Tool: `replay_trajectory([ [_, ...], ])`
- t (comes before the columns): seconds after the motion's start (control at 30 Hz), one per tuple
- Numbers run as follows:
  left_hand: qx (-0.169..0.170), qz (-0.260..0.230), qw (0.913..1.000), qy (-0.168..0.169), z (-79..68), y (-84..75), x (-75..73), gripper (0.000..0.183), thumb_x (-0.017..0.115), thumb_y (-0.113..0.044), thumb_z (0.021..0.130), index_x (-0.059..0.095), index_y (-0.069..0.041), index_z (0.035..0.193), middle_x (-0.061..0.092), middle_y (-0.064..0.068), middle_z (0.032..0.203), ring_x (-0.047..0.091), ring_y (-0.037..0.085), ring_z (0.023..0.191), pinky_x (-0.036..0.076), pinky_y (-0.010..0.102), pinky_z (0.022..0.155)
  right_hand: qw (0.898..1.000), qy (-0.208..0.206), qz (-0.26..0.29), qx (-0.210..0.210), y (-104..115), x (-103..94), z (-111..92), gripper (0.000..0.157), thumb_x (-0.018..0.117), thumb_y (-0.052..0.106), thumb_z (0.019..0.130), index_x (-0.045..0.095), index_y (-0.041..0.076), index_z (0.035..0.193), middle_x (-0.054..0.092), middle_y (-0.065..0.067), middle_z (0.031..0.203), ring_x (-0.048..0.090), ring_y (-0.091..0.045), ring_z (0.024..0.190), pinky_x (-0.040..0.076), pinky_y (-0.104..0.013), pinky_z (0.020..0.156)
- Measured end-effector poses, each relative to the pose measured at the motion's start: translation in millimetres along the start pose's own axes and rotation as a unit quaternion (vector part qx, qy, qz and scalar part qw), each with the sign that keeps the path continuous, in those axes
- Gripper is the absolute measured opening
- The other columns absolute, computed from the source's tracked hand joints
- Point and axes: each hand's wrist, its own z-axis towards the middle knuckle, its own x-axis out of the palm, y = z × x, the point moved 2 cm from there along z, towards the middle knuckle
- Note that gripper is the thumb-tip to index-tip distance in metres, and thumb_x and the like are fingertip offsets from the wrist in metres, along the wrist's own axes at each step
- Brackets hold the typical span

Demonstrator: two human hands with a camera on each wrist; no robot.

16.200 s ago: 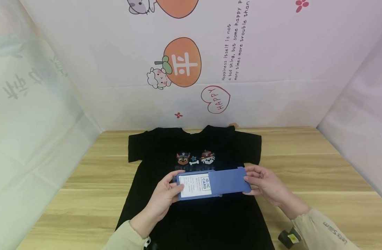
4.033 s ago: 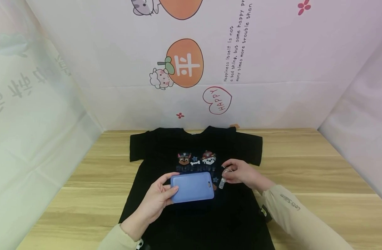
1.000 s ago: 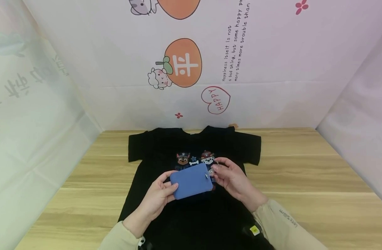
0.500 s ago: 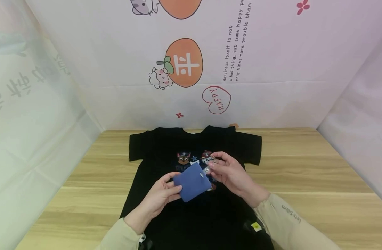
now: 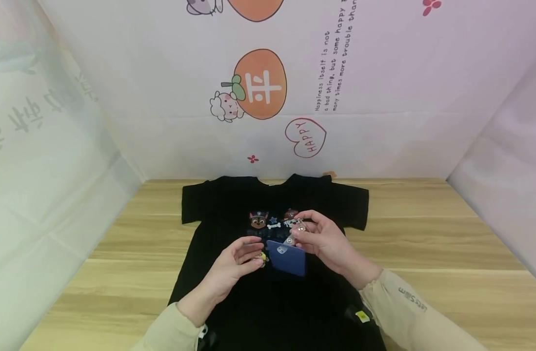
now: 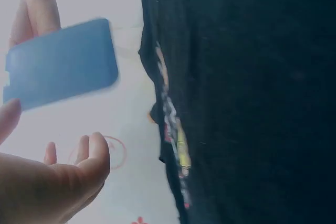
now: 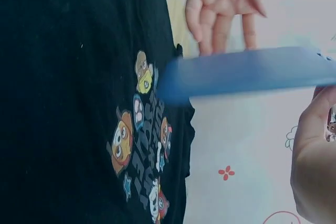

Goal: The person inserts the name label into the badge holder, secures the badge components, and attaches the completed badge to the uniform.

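Observation:
A blue ID card holder (image 5: 288, 262) hangs tilted over the printed front of the black T-shirt (image 5: 250, 312). A clear snap strap (image 5: 289, 241) runs up from the slot at its end. My right hand (image 5: 329, 246) pinches the metal badge clip (image 5: 300, 228) at the strap's other end. My left hand (image 5: 232, 265) is apart from the holder, just left of it, fingers loosely bent with nothing between them. In the left wrist view the holder's flat face (image 6: 63, 64) shows between both hands; the right wrist view catches it blurred and nearly edge-on.
The T-shirt lies flat on a wooden table (image 5: 426, 234), cartoon dogs printed on its chest. Behind the table stands a white printed cloth (image 5: 382, 146), and pale cloth hangs at both sides.
The holder was slid partly open earlier, then closed, with the clip separate. Now the strap passes through its slot. My left hand has just let go, and the holder has swung down to the right.

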Motion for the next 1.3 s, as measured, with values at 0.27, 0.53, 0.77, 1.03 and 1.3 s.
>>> replay_trajectory([
  [0.27,0.048,0.065,0.9967,0.01,1.8,-10.5,13.1,0.052,0.068,-0.006,0.085,0.047,-0.001,0.132,0.053,0.02,0.132,0.047,0.032,0.127,0.032,0.049,0.11,0.998,0.01,-0.054,-0.015,2.2,2.5,-1.0,0.034,0.059,0.003,0.091,0.041,0.0,0.12,0.064,0.004,0.085,0.063,-0.008,0.073,0.055,-0.02,0.069],
  [0.53,0.069,0.071,0.9947,0.027,4.0,-13.0,20.7,0.047,0.066,-0.004,0.087,0.049,-0.005,0.131,0.055,0.019,0.13,0.048,0.03,0.127,0.03,0.049,0.111,0.996,0.012,-0.086,-0.026,3.8,5.5,-2.8,0.035,0.059,0.003,0.091,0.042,-0.003,0.121,0.063,0.001,0.084,0.065,-0.01,0.073,0.056,-0.022,0.07],
  [0.77,0.07,0.06,0.9954,0.026,5.3,-13.6,25.9,0.041,0.062,-0.002,0.088,0.052,-0.002,0.127,0.059,0.02,0.121,0.058,0.018,0.103,0.048,0.032,0.093,0.992,0.015,-0.116,-0.048,6.6,7.7,-4.9,0.036,0.059,0.0,0.09,0.043,-0.007,0.122,0.064,0.001,0.088,0.064,-0.009,0.075,0.056,-0.024,0.07],
  [1.03,0.067,0.04,0.9967,0.024,5.6,-14.0,31.9,0.033,0.06,-0.002,0.089,0.055,0.003,0.121,0.063,0.018,0.112,0.058,0.005,0.085,0.048,0.02,0.075,0.973,-0.006,-0.206,-0.105,10.5,8.4,-5.7,0.033,0.068,0.003,0.085,0.055,-0.005,0.115,0.067,-0.015,0.09,0.064,-0.008,0.077,0.056,-0.029,0.072],
  [1.3,0.064,0.044,0.9966,0.027,8.5,-14.9,36.0,0.03,0.06,-0.009,0.092,0.058,0.005,0.118,0.066,0.021,0.109,0.06,0.005,0.086,0.049,0.022,0.08,0.961,-0.011,-0.242,-0.132,13.3,8.7,-7.3,0.033,0.07,0.005,0.084,0.059,-0.003,0.114,0.067,-0.016,0.088,0.063,-0.008,0.074,0.055,-0.026,0.068],
])
